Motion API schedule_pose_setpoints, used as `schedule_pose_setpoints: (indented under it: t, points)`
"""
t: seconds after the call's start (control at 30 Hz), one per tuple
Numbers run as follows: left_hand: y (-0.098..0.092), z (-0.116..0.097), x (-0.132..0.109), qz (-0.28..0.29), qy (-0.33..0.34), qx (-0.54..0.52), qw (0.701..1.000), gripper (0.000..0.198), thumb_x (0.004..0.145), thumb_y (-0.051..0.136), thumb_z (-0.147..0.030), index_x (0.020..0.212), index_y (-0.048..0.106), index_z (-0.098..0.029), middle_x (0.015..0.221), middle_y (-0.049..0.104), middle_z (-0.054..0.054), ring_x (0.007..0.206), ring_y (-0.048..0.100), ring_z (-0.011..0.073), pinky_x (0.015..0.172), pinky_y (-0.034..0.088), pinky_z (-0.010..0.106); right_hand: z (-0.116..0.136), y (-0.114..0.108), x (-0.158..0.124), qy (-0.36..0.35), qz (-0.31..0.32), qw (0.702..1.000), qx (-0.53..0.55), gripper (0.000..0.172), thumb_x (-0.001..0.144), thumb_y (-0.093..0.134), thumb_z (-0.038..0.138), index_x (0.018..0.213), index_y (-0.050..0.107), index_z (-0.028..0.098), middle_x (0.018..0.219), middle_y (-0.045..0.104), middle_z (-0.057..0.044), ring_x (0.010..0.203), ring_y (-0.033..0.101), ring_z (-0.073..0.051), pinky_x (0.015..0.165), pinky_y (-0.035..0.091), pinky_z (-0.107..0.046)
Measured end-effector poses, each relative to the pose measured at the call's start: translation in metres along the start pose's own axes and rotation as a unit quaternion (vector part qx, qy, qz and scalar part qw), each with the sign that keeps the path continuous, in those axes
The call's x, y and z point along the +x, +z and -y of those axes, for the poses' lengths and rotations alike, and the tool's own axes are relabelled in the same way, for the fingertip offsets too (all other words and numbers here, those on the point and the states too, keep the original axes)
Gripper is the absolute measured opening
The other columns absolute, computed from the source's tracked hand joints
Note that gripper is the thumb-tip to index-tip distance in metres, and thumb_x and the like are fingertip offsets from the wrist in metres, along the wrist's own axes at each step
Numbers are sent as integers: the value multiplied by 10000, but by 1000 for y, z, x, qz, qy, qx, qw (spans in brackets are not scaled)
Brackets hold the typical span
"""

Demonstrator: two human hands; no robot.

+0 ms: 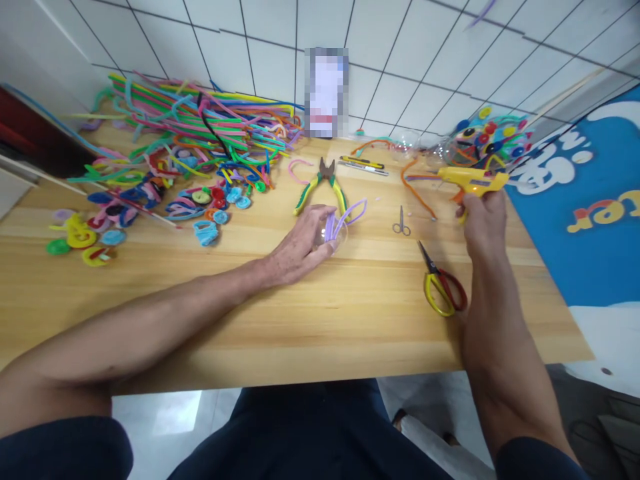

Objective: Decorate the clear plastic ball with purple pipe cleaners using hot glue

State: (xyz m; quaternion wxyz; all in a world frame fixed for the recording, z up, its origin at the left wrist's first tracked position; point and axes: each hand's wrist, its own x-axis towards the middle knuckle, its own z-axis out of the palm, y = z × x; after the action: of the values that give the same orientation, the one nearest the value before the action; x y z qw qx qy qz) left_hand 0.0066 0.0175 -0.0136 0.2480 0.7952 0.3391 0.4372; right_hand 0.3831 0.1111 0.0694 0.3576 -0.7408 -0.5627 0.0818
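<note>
My left hand [305, 243] is closed around a small clear plastic ball [341, 235] near the middle of the table. Purple pipe cleaners [354, 212] stand up from the ball, one bent into a loop. Over at the right, my right hand [484, 217] grips a yellow glue gun [470, 179] by its handle, its nozzle pointing left. Just behind my left hand lie green and yellow pliers [327, 175], jaws away from me. Scissors with yellow and red handles [443, 287] rest near my right forearm, and small metal scissors [401, 223] lie beyond them.
A large heap of coloured pipe cleaners [200, 120] fills the back left, with buttons and twisted pieces [80, 233] in front. A phone [327, 93] leans on the tiled wall. A yellow utility knife [363, 162] and an orange pipe cleaner [415, 190] lie behind; colourful buttons [487, 137] sit back right.
</note>
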Motion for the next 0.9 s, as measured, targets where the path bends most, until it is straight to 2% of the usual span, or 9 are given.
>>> schedule_pose_setpoints:
  t: [0.07, 0.1, 0.17, 0.23, 0.33, 0.5, 0.7, 0.9]
  points:
    - [1, 1, 0, -18, -10, 14, 1000, 593, 1106, 594, -431, 1631, 397, -238, 1595, 538, 192, 1538, 520, 358, 1310, 471, 605, 18, -7, -16, -27, 39, 996, 75, 193, 965, 612, 215, 1144, 684, 197, 1094, 776, -150, 793, 625, -197, 765, 513, -368]
    - [2, 1, -1, -29, -15, 22, 999, 599, 1106, 596, -444, 1631, 394, -236, 1595, 541, 193, 1542, 517, 360, 1316, 464, 608, 25, -9, -26, -64, 74, 991, 88, 192, 927, 705, 262, 1112, 694, 211, 1095, 780, -141, 841, 648, -214, 802, 529, -381]
    - [2, 1, -1, -46, -27, 35, 998, 610, 1106, 602, -473, 1629, 393, -240, 1591, 553, 191, 1539, 520, 360, 1323, 454, 609, 37, -6, -46, -102, 126, 984, 76, 276, 815, 847, 372, 1001, 700, 229, 1019, 781, -107, 865, 675, -250, 828, 555, -416]
    - [2, 1, -1, -52, -36, 42, 997, 615, 1105, 606, -489, 1626, 393, -242, 1587, 555, 189, 1535, 521, 355, 1317, 458, 603, 42, 4, -64, -96, 140, 984, 52, 362, 746, 894, 476, 940, 693, 244, 910, 764, -69, 818, 685, -271, 797, 573, -442]
    - [1, -2, -1, -44, -44, 38, 997, 608, 1103, 608, -472, 1621, 399, -233, 1586, 551, 193, 1538, 514, 354, 1303, 469, 599, 44, 22, -82, -99, 153, 983, 36, 404, 718, 894, 557, 892, 683, 259, 825, 744, -49, 765, 699, -286, 740, 584, -441]
    - [1, -5, 1, -34, -41, 33, 998, 570, 1097, 609, -432, 1599, 420, -240, 1577, 553, 192, 1527, 520, 355, 1301, 472, 611, 47, 37, -93, -114, 170, 978, 30, 330, 782, 817, 541, 859, 672, 254, 815, 754, -66, 725, 697, -281, 718, 578, -430]
    - [2, -7, 2, -36, -20, 43, 998, 545, 1097, 615, -405, 1581, 436, -230, 1571, 556, 191, 1529, 522, 344, 1308, 475, 606, 50, 42, -97, -143, 188, 971, 39, 243, 820, 772, 489, 854, 690, 263, 756, 749, -43, 695, 672, -263, 691, 556, -399]
    - [2, -9, 3, -31, -10, 47, 998, 545, 1094, 614, -412, 1577, 440, -227, 1567, 562, 196, 1524, 531, 348, 1299, 482, 605, 55, 44, -100, -162, 189, 968, 32, 240, 837, 721, 499, 842, 706, 260, 789, 776, -68, 734, 713, -296, 740, 584, -430]
